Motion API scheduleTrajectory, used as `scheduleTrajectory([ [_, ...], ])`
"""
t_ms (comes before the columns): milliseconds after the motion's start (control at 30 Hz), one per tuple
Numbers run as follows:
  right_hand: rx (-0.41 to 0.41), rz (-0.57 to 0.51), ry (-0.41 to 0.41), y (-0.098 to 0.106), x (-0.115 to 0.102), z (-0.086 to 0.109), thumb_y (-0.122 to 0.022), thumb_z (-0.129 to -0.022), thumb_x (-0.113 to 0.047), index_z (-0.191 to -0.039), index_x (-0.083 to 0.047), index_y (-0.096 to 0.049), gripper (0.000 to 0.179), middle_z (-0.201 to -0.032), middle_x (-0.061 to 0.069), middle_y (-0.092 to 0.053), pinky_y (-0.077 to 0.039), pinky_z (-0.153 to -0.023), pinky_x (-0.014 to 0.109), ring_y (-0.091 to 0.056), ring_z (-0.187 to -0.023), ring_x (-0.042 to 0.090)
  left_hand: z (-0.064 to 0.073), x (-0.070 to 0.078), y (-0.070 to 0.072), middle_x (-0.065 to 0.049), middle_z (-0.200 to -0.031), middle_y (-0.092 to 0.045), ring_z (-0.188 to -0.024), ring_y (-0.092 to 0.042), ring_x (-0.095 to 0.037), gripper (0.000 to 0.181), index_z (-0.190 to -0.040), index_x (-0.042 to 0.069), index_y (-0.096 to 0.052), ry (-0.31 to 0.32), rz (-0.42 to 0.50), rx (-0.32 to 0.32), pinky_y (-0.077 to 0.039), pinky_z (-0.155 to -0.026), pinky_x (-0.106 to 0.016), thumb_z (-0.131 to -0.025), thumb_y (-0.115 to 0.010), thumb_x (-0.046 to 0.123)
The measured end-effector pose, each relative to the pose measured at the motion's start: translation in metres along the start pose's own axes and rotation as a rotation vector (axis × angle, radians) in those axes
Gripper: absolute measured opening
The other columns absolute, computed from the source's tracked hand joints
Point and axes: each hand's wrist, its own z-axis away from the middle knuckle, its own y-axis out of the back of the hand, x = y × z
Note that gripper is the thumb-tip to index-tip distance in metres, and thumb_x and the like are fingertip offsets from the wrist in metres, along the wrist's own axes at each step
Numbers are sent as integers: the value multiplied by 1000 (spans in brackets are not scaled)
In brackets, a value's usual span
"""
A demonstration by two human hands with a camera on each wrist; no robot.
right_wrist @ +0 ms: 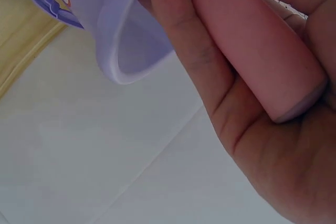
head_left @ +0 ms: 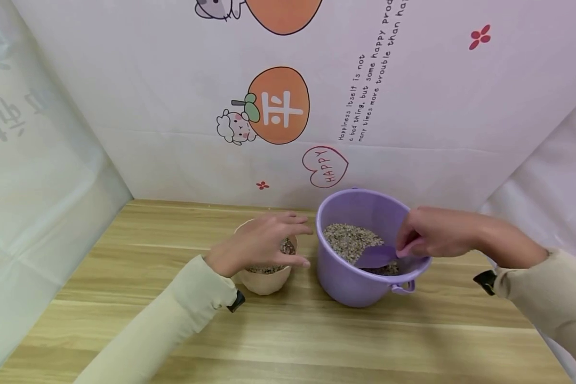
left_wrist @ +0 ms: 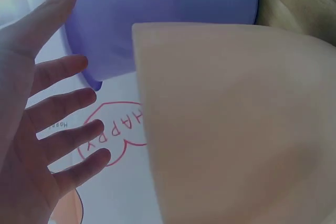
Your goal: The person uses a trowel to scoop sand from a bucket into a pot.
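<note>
My right hand reaches over the right rim of a purple bucket. It grips the pink handle of a small purple shovel, whose blade lies against the tan gravel inside. Over a beige pot to the left of the bucket, my left hand hovers palm down with its fingers extended. Gravel shows in the pot too, though the hand covers much of it. In the left wrist view that hand's fingers are spread and hold nothing.
Both containers stand on a wood-grain table, near its back edge. Behind them rises a white printed sheet with cartoon pictures and lettering. White sheets also hang at the left and right. A handle lug sticks out from the bucket's front right.
</note>
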Motion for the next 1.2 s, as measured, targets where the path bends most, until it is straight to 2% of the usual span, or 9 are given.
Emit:
scheduleTrajectory([
  [233, -21, -31, -23, -6, 2, -6, -68, -90, -2, -77, -20, -76, 24, -66, -13, -64, -52, -52, 24, -59, -58, 7, -3, 4, -7, -2, -146, -54, -134, -50, -22, 66, -133, 25, -64, 30, -92, -23, -48, -101, -39, -86, -58, 71],
  [400, -8, -20, 6, -14, 8, -11, -67, -91, -3, -73, -22, -73, 27, -63, -13, -61, -48, -50, 21, -56, -55, 3, -6, 6, -9, 1, -146, -54, -134, -50, -18, 68, -136, 29, -62, 43, -130, -26, -51, -98, -38, -86, -55, 74],
  [600, 5, 12, 6, -15, 10, -18, -69, -92, -6, -78, -21, -75, 21, -68, -13, -63, -50, -53, 22, -56, -58, 2, -11, 5, -13, -2, -148, -52, -134, -50, -21, 71, -142, 19, -57, -12, -45, -7, -41, -109, -39, -88, -62, 65],
  [767, 5, 14, -33, -14, 9, -18, -70, -91, -7, -82, -20, -76, 17, -73, -12, -66, -53, -57, 24, -61, -63, 6, -12, 5, -15, -2, -148, -51, -133, -50, -19, 67, -140, 19, -58, -25, -10, 18, -41, -109, -37, -89, -64, 61],
  [833, 6, 18, -42, -15, 10, -17, -70, -91, -8, -82, -21, -76, 16, -74, -13, -66, -53, -57, 24, -62, -64, 6, -13, 6, -15, 1, -144, -55, -119, -60, -13, 61, -136, 20, -62, -24, 16, 43, -47, -101, -31, -89, -66, 59],
  [900, 11, 25, -41, -16, 11, -17, -70, -92, -9, -82, -21, -75, 17, -73, -13, -66, -52, -56, 23, -60, -62, 5, -14, 6, -15, 4, -134, -61, -100, -65, -8, 55, -131, 19, -63, -23, 61, 79, -51, -89, -25, -89, -69, 54],
  [1000, 23, 45, -36, -18, 12, -17, -70, -92, -10, -79, -23, -74, 18, -70, -14, -63, -50, -54, 23, -57, -59, 3, -16, 8, -15, 9, -115, -64, -75, -62, -2, 49, -124, 17, -64, -21, 124, 143, -50, -74, -19, -88, -74, 47],
  [1100, 35, 63, -24, -20, 13, -17, -70, -92, -11, -77, -24, -72, 20, -67, -14, -61, -46, -52, 21, -53, -57, 1, -18, 8, -15, 10, -106, -64, -75, -59, -4, 49, -121, 15, -60, -16, 124, 182, -49, -72, -20, -87, -74, 48],
  [1200, 40, 72, -17, -20, 14, -17, -70, -92, -11, -77, -25, -71, 21, -67, -13, -61, -46, -52, 21, -53, -57, 1, -19, 8, -16, 7, -113, -66, -79, -59, -5, 58, -128, 14, -54, -14, 104, 196, -50, -71, -21, -87, -72, 51],
])
